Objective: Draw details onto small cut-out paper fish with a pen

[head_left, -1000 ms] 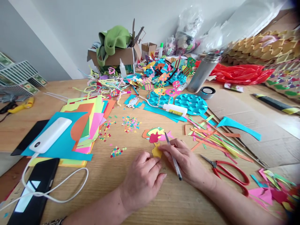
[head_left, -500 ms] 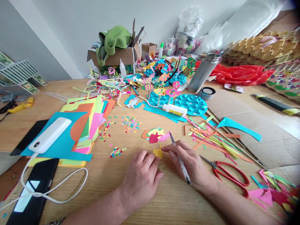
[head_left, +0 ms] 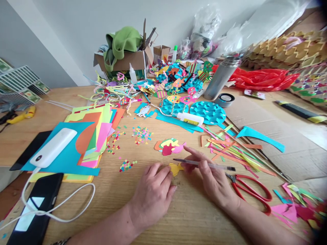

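A small yellow paper fish (head_left: 175, 168) lies flat on the wooden table, its tail to the right. My left hand (head_left: 155, 190) rests on the table with its fingertips on the fish's left edge. In my right hand (head_left: 211, 175) a pen (head_left: 217, 165) lies nearly level between thumb and fingers, its tip pointing left above the fish. The fingers of that hand are beside the fish's tail. Just behind sits a small pile of cut paper fish (head_left: 168, 148) in red, pink, yellow, green and orange.
Red-handled scissors (head_left: 251, 190) lie right of my right hand, with paper strips (head_left: 235, 149) behind. Confetti piles (head_left: 141, 134), a glue bottle (head_left: 191, 119) and a steel flask (head_left: 221, 79) stand or lie farther back. A power bank (head_left: 54, 147) rests on coloured paper at left.
The pen has swung from steep to nearly level in my right hand. The yellow fish has turned, its tail now to the right. My left hand has barely moved.
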{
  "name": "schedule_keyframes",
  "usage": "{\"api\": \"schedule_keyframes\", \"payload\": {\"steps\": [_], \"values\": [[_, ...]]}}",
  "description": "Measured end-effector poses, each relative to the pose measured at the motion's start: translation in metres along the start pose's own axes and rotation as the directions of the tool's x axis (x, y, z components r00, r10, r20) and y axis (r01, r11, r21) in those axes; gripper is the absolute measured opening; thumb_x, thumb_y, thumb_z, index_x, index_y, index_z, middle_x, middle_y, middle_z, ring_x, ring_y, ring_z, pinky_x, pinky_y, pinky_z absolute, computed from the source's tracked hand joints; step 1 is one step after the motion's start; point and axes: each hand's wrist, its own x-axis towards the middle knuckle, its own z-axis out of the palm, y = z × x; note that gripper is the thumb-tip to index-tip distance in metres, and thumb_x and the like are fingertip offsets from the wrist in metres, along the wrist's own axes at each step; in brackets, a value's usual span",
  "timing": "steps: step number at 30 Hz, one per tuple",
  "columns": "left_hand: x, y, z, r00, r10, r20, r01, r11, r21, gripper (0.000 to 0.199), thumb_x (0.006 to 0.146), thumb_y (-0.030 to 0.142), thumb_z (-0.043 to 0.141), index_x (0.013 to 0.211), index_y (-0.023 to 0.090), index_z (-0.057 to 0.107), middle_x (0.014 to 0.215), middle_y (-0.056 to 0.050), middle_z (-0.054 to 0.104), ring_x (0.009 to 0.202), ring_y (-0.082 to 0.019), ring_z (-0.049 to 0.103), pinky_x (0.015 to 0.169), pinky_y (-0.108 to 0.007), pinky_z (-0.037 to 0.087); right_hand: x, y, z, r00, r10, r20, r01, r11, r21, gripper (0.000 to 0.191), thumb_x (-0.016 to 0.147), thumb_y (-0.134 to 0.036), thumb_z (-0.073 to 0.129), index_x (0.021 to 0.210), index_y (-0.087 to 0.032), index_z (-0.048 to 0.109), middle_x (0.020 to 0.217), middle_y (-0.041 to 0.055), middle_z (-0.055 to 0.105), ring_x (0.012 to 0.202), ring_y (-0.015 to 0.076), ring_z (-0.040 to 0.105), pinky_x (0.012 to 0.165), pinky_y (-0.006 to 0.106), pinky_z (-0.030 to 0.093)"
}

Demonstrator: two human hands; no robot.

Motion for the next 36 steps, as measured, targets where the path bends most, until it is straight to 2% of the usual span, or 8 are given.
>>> {"api": "schedule_keyframes", "payload": {"steps": [3, 6, 11, 15, 17, 20, 24, 36], "values": [[0.0009, -0.0001, -0.0004, 1.0, -0.005, 0.006, 0.005, 1.0, -0.003, 0.022, 0.091, 0.017, 0.055, 0.108, 0.009, 0.065, 0.113, -0.011, 0.066, 0.114, -0.03, 0.052, 0.097, -0.049, 0.048, 0.0037, 0.0003, 0.0039, 0.979, 0.202, -0.038, -0.192, 0.964, 0.183, 0.049, 0.1, -0.052, 0.034, 0.106, -0.016, 0.067, 0.064, 0.0015, 0.059, 0.057, 0.0148, 0.059, 0.057, 0.027, 0.048], [0.0018, 0.0004, -0.0013, 1.0, -0.013, 0.015, 0.013, 1.0, -0.002, 0.021, 0.091, 0.017, 0.054, 0.108, 0.009, 0.065, 0.114, -0.012, 0.066, 0.114, -0.03, 0.052, 0.098, -0.049, 0.049, 0.0073, -0.0002, 0.0059, 0.949, 0.312, -0.043, -0.292, 0.922, 0.254, 0.052, 0.095, -0.06, 0.041, 0.087, -0.015, 0.066, 0.054, -0.0009, 0.054, 0.048, 0.0134, 0.054, 0.049, 0.026, 0.045], [0.0004, 0.0003, -0.0009, 1.0, -0.015, 0.025, 0.014, 1.0, 0.004, 0.024, 0.092, 0.018, 0.053, 0.112, 0.01, 0.063, 0.116, -0.01, 0.065, 0.115, -0.031, 0.052, 0.098, -0.049, 0.048, 0.0072, 0.0, 0.0044, 0.955, 0.296, 0.003, -0.29, 0.934, 0.207, 0.038, 0.091, -0.051, 0.056, 0.076, -0.017, 0.063, 0.058, 0.0009, 0.059, 0.051, 0.0138, 0.056, 0.052, 0.026, 0.046], [-0.0008, 0.0005, 0.0, 0.998, -0.029, 0.06, 0.029, 1.0, 0.006, 0.029, 0.093, 0.019, 0.053, 0.12, 0.01, 0.06, 0.118, -0.011, 0.064, 0.116, -0.031, 0.051, 0.099, -0.049, 0.047, 0.0063, 0.0012, 0.0048, 0.951, 0.306, 0.033, -0.306, 0.925, 0.228, 0.028, 0.088, -0.046, 0.061, 0.085, -0.018, 0.06, 0.06, -0.0002, 0.061, 0.051, 0.014, 0.058, 0.05, 0.026, 0.047], [-0.0008, 0.0012, 0.0, 0.996, -0.047, 0.08, 0.047, 0.999, 0.002, 0.032, 0.092, 0.02, 0.055, 0.122, 0.01, 0.058, 0.119, -0.011, 0.063, 0.116, -0.031, 0.051, 0.1, -0.048, 0.047, 0.0065, 0.0016, 0.0056, 0.948, 0.316, 0.025, -0.312, 0.919, 0.24, 0.026, 0.085, -0.043, 0.066, 0.083, -0.019, 0.056, 0.061, -0.0011, 0.06, 0.051, 0.0138, 0.059, 0.049, 0.025, 0.046], [-0.0011, 0.0024, 0.0003, 0.993, -0.061, 0.106, 0.06, 0.998, 0.014, 0.034, 0.091, 0.022, 0.057, 0.123, 0.01, 0.058, 0.12, -0.011, 0.063, 0.116, -0.031, 0.05, 0.101, -0.048, 0.046, 0.0073, 0.0029, 0.0065, 0.952, 0.307, 0.017, -0.304, 0.931, 0.2, 0.027, 0.081, -0.039, 0.07, 0.072, -0.02, 0.052, 0.057, -0.0024, 0.057, 0.047, 0.0119, 0.054, 0.044, 0.022, 0.041], [-0.0025, 0.0037, 0.0017, 0.99, -0.071, 0.118, 0.064, 0.996, 0.061, 0.036, 0.091, 0.024, 0.059, 0.124, 0.011, 0.057, 0.123, -0.011, 0.062, 0.115, -0.031, 0.05, 0.097, -0.048, 0.047, 0.0076, 0.0042, 0.0071, 0.956, 0.294, -0.005, -0.29, 0.945, 0.15, 0.029, 0.08, -0.038, 0.07, 0.068, -0.021, 0.05, 0.051, -0.004, 0.052, 0.041, 0.0096, 0.045, 0.038, 0.022, 0.033], [-0.0027, 0.0055, 0.0016, 0.986, -0.091, 0.137, 0.08, 0.993, 0.086, 0.035, 0.09, 0.023, 0.059, 0.122, 0.01, 0.059, 0.123, -0.01, 0.063, 0.101, -0.029, 0.053, 0.088, -0.047, 0.05, 0.0085, 0.0034, 0.0084, 0.934, 0.356, 0.038, -0.357, 0.917, 0.177, 0.032, 0.08, -0.043, 0.068, 0.068, -0.022, 0.047, 0.049, -0.003, 0.056, 0.038, 0.0101, 0.046, 0.037, 0.022, 0.035]]}}
